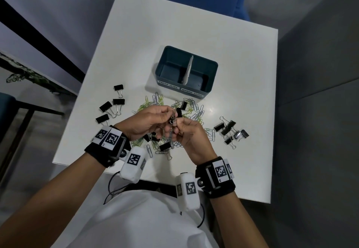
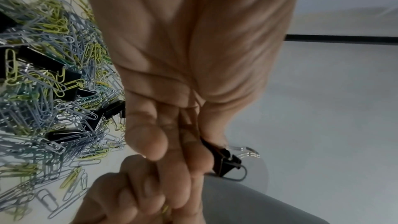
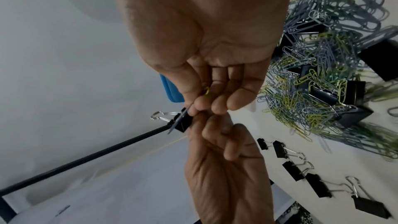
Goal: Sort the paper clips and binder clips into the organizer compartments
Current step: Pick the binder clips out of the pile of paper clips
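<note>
Two hands meet at the centre of the head view, raised above a white desk (image 1: 223, 40). The left hand (image 1: 147, 123) pinches a small black binder clip (image 2: 224, 161) between thumb and fingers, its wire handles sticking out past the fingertips. The right hand (image 1: 189, 135) is curled against it, fingertips pinching at the same clip. A glimpse of yellow wire (image 3: 206, 90) shows between the right fingers, probably a paper clip tangled with the binder clip. A thin chain of clips seems to hang below the hands in the head view, but it is too small to be sure.

The binder clip is likely light and rigid, with a stiff spring. Its folded black body gives the surest hold, as the wire handles swing. Paper clips are light, thin and springy, and snag on each other, so they lift in clumps.

Under and beyond the hands, at the frame's centre, lies a mixed pile of grey and yellow paper clips (image 1: 196, 110) with black binder clips buried in it. Loose binder clips lie in a left group (image 1: 111, 106) and a right group (image 1: 231, 131). Above the pile stands the teal organizer (image 1: 211, 67), with two compartments labelled paper clips on the left and binder clips on the right. Both look empty, though their near floors are hidden by the front wall.
</note>
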Available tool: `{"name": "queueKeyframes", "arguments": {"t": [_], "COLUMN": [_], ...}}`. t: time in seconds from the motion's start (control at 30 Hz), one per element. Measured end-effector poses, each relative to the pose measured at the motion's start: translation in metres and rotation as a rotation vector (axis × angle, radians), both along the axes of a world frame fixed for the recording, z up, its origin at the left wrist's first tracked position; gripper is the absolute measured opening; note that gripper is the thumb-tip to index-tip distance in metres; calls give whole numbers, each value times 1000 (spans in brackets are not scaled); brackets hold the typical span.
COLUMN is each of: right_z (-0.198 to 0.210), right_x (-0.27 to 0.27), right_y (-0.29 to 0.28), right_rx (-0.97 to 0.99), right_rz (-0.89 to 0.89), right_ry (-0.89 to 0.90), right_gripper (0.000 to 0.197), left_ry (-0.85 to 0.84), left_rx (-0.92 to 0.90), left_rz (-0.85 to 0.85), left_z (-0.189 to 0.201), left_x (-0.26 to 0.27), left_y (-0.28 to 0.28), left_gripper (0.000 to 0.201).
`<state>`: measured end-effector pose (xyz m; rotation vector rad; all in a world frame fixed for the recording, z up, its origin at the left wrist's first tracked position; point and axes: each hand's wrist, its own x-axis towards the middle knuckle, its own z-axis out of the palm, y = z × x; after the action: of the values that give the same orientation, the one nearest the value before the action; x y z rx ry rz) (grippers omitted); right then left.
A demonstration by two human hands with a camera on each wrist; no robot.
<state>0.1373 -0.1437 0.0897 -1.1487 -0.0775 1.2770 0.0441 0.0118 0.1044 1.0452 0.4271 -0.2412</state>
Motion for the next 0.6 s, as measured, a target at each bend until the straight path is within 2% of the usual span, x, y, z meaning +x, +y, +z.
{"name": "queueKeyframes", "arguments": {"t": [0.23, 0.33, 0.43, 0.5, 0.6], "right_z": [7, 9, -2, -22, -56], "right_x": [-9, -10, -6, 1, 10], "right_y": [0, -2, -3, -5, -11], "right_rx": [20, 15, -87, -262, -528], "right_rz": [33, 79, 65, 46, 79], "right_ry": [-27, -111, -302, -482, -740], "right_gripper": [20, 16, 13, 11, 9], "left_ry": [1, 40, 115, 217, 411], "left_rx": [86, 175, 347, 538, 831], "left_rz": [144, 200, 266, 296, 284], "left_z": [-9, -12, -18, -30, -55], "left_x": [0, 0, -4, -12, -36], "left_y": [4, 9, 16, 25, 44], "left_gripper": [11, 10, 8, 3, 7]}}
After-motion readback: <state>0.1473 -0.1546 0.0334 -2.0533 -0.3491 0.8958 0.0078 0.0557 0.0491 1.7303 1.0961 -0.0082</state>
